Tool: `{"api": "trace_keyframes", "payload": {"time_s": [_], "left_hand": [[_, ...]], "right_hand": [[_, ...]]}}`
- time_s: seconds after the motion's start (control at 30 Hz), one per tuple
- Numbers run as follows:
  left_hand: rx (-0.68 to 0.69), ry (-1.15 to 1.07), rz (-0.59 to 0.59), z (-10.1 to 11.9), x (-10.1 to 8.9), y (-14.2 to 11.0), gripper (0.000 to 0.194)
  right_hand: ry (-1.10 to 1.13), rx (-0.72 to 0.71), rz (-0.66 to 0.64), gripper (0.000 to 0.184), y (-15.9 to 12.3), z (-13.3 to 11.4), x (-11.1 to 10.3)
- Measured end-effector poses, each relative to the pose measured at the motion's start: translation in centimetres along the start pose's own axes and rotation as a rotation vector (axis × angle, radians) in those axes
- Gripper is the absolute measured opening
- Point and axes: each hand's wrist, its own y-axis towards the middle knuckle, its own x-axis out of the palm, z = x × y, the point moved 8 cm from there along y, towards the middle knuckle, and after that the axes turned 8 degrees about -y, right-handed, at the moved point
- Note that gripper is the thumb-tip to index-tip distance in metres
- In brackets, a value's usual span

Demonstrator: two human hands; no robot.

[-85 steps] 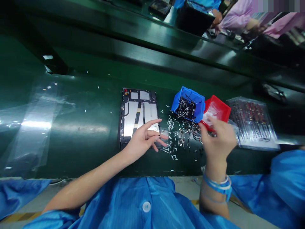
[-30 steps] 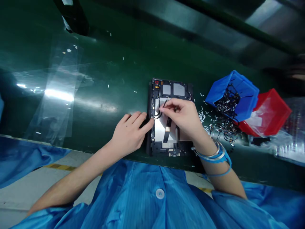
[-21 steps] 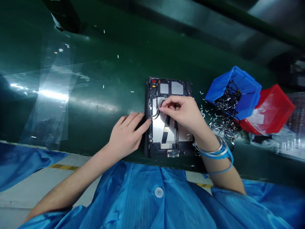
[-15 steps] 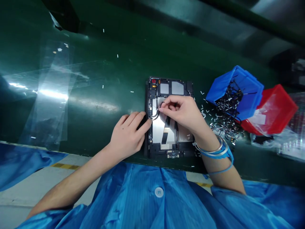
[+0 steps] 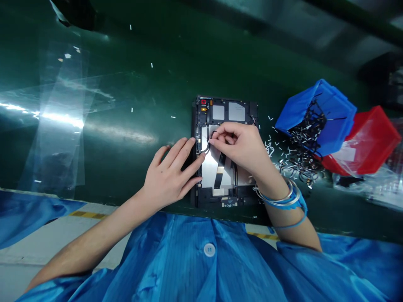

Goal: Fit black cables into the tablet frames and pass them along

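The black cable (image 5: 208, 146) pinched by the right hand (image 5: 244, 144) is best eased gently, the device (image 5: 208, 176) steadied by the spread left hand (image 5: 165, 178).

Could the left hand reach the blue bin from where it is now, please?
Probably not directly: the left hand is at the near-left side of the open device, and the right hand and its forearm lie between it and the blue bin. It would likely have to pass over or around them.
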Motion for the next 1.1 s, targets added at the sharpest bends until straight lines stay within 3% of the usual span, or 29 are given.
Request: {"api": "trace_keyframes", "payload": {"time_s": [0.13,0.4,0.8,0.87,0.97,1.1], "left_hand": [[0.025,-0.035,-0.009,0.2,-0.3,0.4,0.039],[0.219,0.037,-0.116,0.8,0.1,1.3,0.039],[0.307,0.013,-0.082,0.9,0.0,1.6,0.037],[0.303,0.014,-0.101,0.8,0.2,1.5,0.038],[0.277,-0.007,-0.131,0.6,0.5,1.5,0.04],[0.252,-0.084,-0.143,0.4,0.5,1.6,0.039]], "right_hand": [[-0.029,-0.009,0.016,0.008,-0.1,-0.2,0.0],[-0.08,-0.028,0.029,0.009,-0.1,-0.5,0.0],[-0.105,0.086,0.086,0.008,-0.1,0.1,-0.3],[-0.206,0.01,0.142,0.005,-0.8,-0.6,-0.8],[-0.462,-0.218,0.231,0.013,-2.7,-2.4,-1.0],[-0.827,-0.43,0.263,0.027,-4.6,-3.3,0.3]]}}
